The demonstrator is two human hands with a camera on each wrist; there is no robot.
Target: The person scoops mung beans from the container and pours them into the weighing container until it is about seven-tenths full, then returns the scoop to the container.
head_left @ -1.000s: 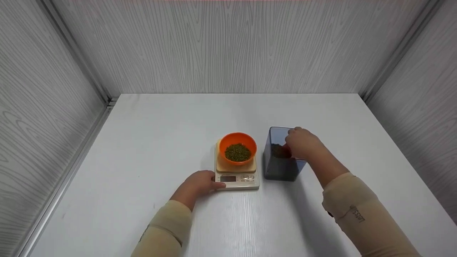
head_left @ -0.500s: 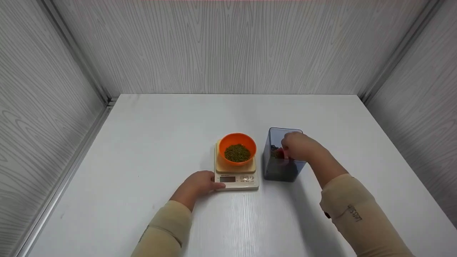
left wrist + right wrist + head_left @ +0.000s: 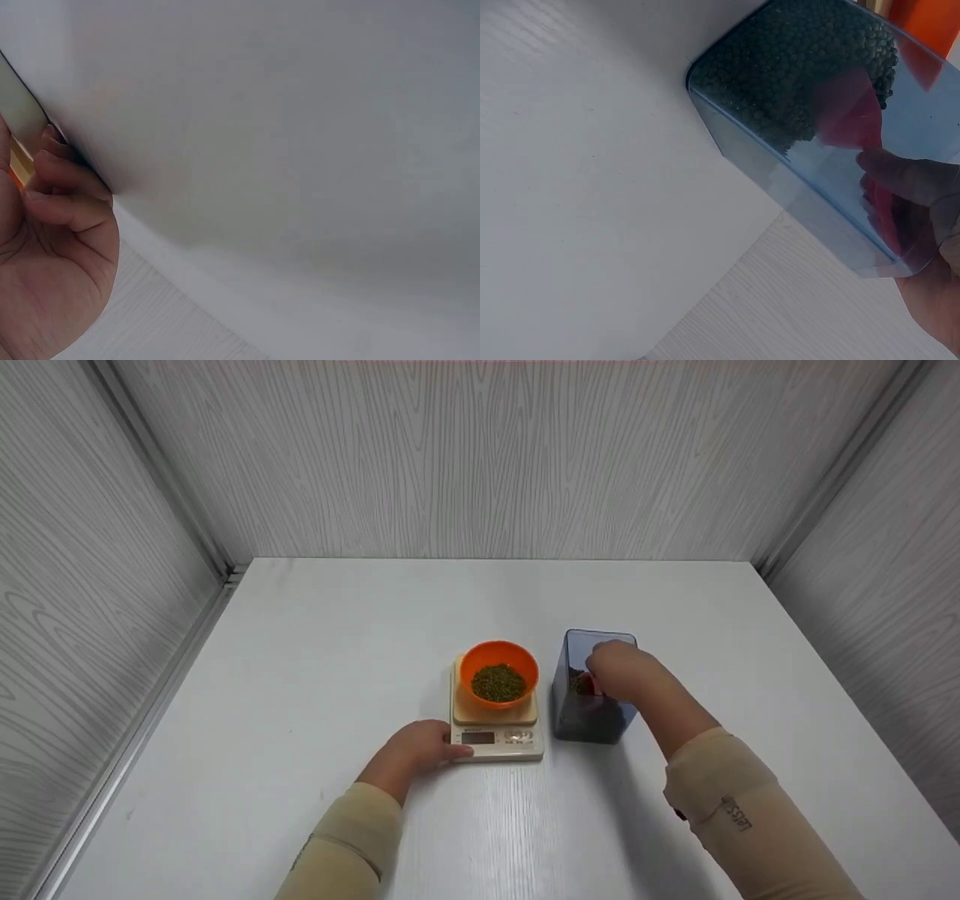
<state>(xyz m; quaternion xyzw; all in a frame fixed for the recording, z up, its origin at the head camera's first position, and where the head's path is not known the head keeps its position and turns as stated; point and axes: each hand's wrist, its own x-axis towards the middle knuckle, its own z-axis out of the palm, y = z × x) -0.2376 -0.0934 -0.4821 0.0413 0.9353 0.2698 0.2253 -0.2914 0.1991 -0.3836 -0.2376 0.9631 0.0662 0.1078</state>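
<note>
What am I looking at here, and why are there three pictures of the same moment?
No machine here: a person works with two bare hands and wears three cameras. The wide picture comes from the head and looks down at a white table. The other two come from the wrists, so they are close and tilted.

On the table stands a small kitchen scale with an orange bowl of green beans on it. The left hand holds the scale's near left corner. Beside the scale stands a clear bluish container, partly full of the same beans. The right hand reaches into it and grips a red scoop, which the right wrist view shows through the container's wall.
</note>
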